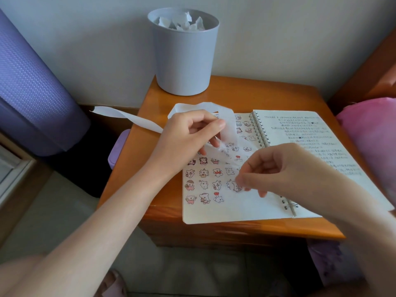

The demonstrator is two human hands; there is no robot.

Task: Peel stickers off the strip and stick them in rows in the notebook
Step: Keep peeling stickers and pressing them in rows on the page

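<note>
Pinching sticker [235, 186] over notebook [235, 209], right hand [278, 168], left hand [188, 136] gripping strip [229, 125]

A grey wastebasket [184, 58] filled with crumpled white paper [177, 22] stands on the wooden counter [132, 168], well beyond the fingers [211, 125]. A purple rolled mat [32, 82] stands far left of them; pink fabric [372, 136] lies to their right.

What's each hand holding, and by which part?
The left hand grips the strip at its looped section above the notebook. The right hand pinches one sticker by its edge, over the left page.
</note>
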